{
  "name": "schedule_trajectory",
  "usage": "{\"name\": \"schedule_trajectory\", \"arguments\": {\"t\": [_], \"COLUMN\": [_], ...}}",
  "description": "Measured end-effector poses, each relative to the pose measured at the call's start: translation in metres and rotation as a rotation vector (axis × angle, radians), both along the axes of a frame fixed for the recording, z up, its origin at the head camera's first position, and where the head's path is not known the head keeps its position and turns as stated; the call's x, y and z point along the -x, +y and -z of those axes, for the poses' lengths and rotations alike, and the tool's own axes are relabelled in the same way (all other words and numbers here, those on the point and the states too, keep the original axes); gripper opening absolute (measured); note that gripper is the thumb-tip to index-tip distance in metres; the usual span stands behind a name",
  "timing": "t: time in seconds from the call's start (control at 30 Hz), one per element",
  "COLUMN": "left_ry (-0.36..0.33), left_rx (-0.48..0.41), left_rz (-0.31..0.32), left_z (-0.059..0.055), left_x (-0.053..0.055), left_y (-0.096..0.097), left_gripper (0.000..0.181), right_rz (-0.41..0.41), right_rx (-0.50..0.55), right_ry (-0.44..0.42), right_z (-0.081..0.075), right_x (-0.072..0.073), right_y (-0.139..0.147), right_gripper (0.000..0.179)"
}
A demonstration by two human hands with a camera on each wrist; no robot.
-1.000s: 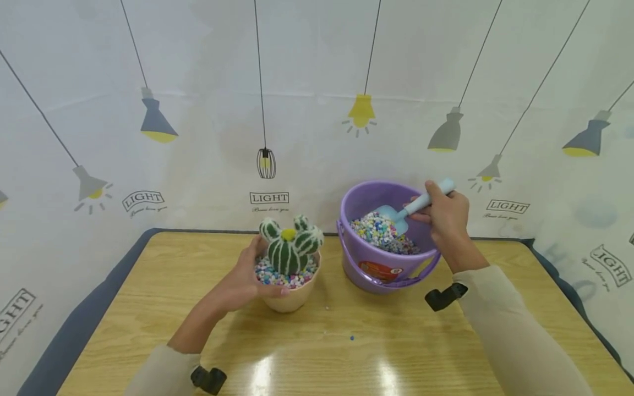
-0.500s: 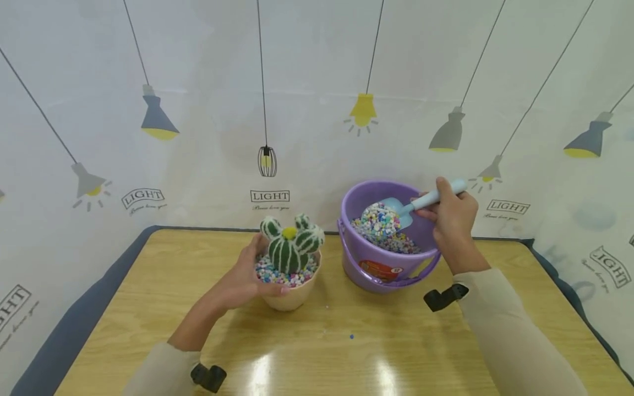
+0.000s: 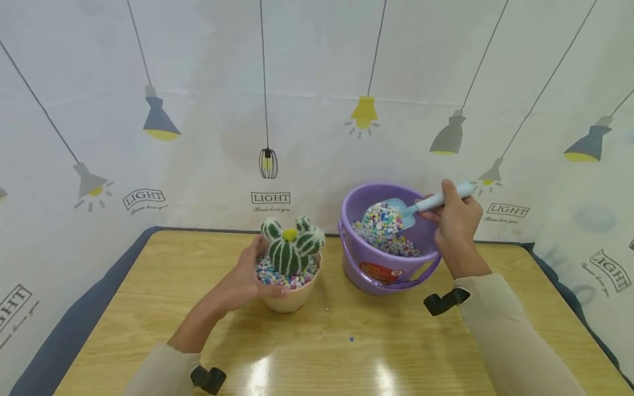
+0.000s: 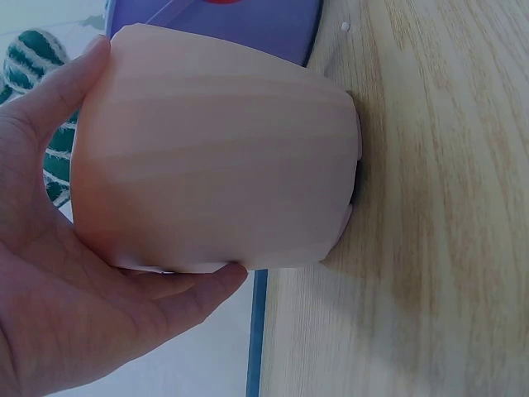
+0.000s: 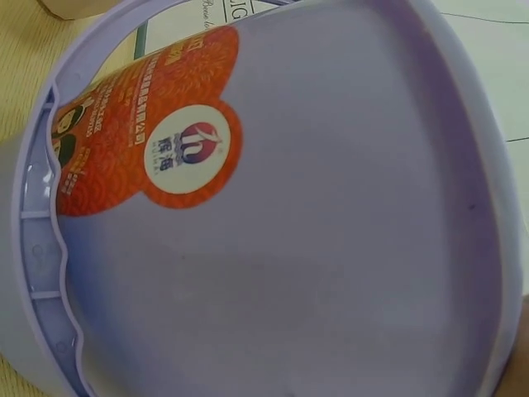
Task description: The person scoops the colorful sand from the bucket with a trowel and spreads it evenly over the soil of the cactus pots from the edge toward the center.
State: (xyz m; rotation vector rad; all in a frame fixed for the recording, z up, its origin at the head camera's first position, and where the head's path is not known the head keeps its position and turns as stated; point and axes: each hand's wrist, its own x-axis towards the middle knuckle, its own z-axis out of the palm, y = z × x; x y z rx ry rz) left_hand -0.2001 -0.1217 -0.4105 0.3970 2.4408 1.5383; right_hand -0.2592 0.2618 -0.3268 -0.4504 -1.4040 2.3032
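Scoop (image 3: 410, 210) and pot (image 3: 292, 301) are gripped by hands (image 3: 244, 281) (image 3: 458, 223) stretched forward

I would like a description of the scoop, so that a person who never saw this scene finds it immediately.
On the wooden table, a purple bucket stands to the right of the potted cactus. At the bucket's mouth, the right hand grips the scoop. Its pale blue colour and straight handle set it apart, with multicoloured pellets heaped on its blade.
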Motion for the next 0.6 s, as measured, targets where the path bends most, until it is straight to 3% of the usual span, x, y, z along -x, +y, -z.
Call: {"name": "schedule_trajectory", "arguments": {"t": [0.3, 0.6], "left_ry": [0.03, 0.002], "left_rx": [-0.029, -0.002], "left_rz": [0.029, 0.037], "left_z": [0.002, -0.001], "left_x": [0.002, 0.003], "left_y": [0.0, -0.002], "left_gripper": [0.124, 0.124], "right_rz": [0.003, 0.016], "right_rx": [0.035, 0.217], "right_ry": [0.011, -0.02], "right_z": [0.0, -0.008], "right_x": [-0.004, -0.011], "right_y": [0.001, 0.01], "right_gripper": [0.037, 0.037]}}
